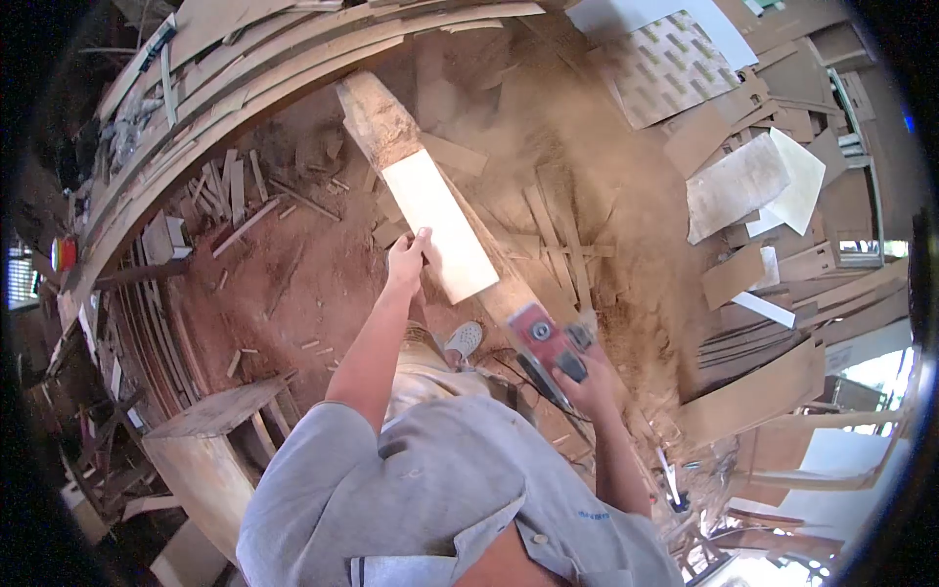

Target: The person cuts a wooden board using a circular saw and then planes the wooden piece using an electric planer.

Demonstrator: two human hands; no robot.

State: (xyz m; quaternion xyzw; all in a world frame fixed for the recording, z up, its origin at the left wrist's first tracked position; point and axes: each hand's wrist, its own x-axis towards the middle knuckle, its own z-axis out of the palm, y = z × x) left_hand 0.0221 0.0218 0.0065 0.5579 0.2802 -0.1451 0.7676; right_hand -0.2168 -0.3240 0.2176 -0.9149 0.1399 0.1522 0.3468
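Note:
A pale, freshly surfaced board [440, 227] lies slantwise along a narrow wooden plank bench [380, 112]. My left hand [407, 262] grips the board's left edge near its middle, thumb on top and fingers curled at the side. At the near end of the bench, just beyond the board, is a red electric hand planer [536, 331]. My right hand [587, 383] is closed around its dark handle, and the planer looks slightly blurred. Sawdust is heaped on the far end of the bench.
Dust hangs to the right of the bench. Wood offcuts [230, 186] litter the reddish floor. Long stacked boards [264, 83] curve along the left and back. Sheets and panels [738, 186] pile up at right. A wooden box [201, 455] stands at lower left, and my shoe [466, 339] is below the bench.

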